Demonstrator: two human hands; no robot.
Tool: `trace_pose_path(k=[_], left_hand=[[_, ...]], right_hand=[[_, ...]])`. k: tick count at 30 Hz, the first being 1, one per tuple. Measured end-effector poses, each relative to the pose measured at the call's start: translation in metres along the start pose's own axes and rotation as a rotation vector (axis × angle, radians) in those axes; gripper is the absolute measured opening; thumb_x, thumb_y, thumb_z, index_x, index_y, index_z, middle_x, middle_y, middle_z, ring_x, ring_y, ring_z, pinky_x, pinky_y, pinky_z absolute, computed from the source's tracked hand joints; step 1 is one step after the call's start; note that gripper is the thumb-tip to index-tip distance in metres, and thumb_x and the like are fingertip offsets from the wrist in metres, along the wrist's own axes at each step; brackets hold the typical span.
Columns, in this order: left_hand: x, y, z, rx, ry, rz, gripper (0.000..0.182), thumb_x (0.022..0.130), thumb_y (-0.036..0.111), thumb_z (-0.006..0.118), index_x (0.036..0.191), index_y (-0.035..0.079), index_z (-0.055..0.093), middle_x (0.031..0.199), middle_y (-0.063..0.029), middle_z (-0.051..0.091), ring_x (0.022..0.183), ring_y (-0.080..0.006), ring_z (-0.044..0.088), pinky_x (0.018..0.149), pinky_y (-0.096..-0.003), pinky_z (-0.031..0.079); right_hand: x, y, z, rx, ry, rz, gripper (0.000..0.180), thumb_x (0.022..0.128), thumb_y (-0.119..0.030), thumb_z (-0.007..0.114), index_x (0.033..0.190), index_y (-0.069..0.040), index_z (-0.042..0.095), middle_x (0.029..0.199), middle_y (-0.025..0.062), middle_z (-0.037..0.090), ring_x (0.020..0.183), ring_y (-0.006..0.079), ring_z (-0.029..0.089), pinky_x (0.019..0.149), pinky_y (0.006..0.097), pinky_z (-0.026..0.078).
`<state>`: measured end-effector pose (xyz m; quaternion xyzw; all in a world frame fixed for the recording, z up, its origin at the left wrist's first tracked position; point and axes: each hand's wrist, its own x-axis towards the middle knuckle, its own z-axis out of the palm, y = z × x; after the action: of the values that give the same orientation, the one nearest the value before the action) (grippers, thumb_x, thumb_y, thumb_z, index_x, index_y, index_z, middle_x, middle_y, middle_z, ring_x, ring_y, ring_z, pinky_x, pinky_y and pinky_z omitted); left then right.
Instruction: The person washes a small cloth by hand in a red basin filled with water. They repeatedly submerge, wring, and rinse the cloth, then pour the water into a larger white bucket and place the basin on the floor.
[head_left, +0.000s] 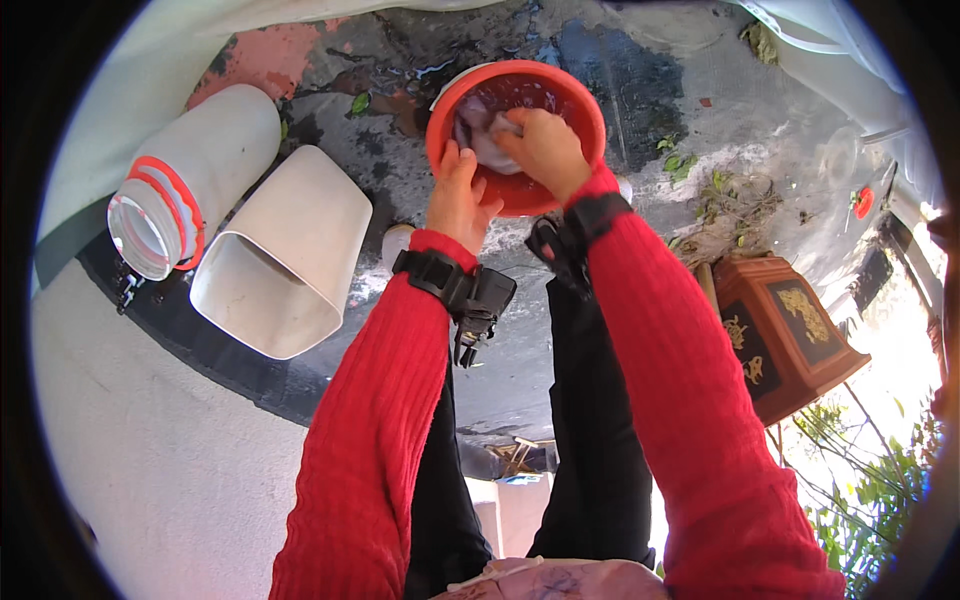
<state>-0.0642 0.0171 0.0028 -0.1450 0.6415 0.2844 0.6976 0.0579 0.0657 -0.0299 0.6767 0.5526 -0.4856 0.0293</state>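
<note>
A red plastic basin (517, 199) with water in it stands on the ground in front of me. Pale, wet cloth (491, 142) lies in the water, bunched up. My right hand (547, 146) reaches over the basin's right side with its fingers closed on the cloth. At the near left rim is my left hand (459, 196), fingers spread, its fingertips at the basin's edge; whether it presses on the rim I cannot tell. Both wrists wear black straps with small devices.
On the left lie a white plastic bin (300, 217) on its side and a large translucent jar (217, 142) with a red ring. A brown planter (795, 330) with gold decoration stands at the right. Leaves and dry twigs (739, 206) litter the ground; a white wall (172, 420) is at the lower left.
</note>
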Motion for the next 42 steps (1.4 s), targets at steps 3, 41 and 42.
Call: trace_pose_path(k=[3, 41, 42], left_hand=[[0.006, 0.003, -0.001, -0.270, -0.150, -0.048, 0.046, 0.093, 0.032, 0.043, 0.132, 0.011, 0.034, 0.128, -0.0099, 0.043, 0.113, -0.0265, 0.045, 0.094, -0.0463, 0.037], [0.000, -0.010, 0.005, -0.116, -0.107, 0.104, 0.042, 0.091, 0.027, 0.048, 0.129, 0.010, 0.040, 0.124, -0.0061, 0.048, 0.116, -0.0202, 0.043, 0.093, -0.0377, 0.034], [0.000, -0.009, 0.004, -0.099, -0.090, 0.094, 0.047, 0.091, 0.029, 0.049, 0.133, 0.012, 0.035, 0.129, -0.0057, 0.042, 0.120, -0.0209, 0.037, 0.094, -0.0393, 0.032]], right_hand=[[-0.041, -0.015, -0.018, 0.353, -0.054, -0.175, 0.026, 0.075, -0.029, 0.059, 0.084, -0.005, 0.062, 0.080, 0.0190, 0.062, 0.073, 0.0361, 0.060, 0.063, 0.0428, 0.047], [-0.003, 0.003, 0.001, -0.212, 0.182, -0.035, 0.033, 0.078, -0.029, 0.060, 0.106, -0.012, 0.055, 0.100, 0.0196, 0.056, 0.081, 0.0384, 0.060, 0.069, 0.0447, 0.050], [-0.002, 0.004, 0.003, -0.260, 0.216, -0.047, 0.035, 0.079, -0.028, 0.059, 0.110, -0.013, 0.054, 0.106, 0.0206, 0.053, 0.080, 0.0392, 0.060, 0.069, 0.0450, 0.050]])
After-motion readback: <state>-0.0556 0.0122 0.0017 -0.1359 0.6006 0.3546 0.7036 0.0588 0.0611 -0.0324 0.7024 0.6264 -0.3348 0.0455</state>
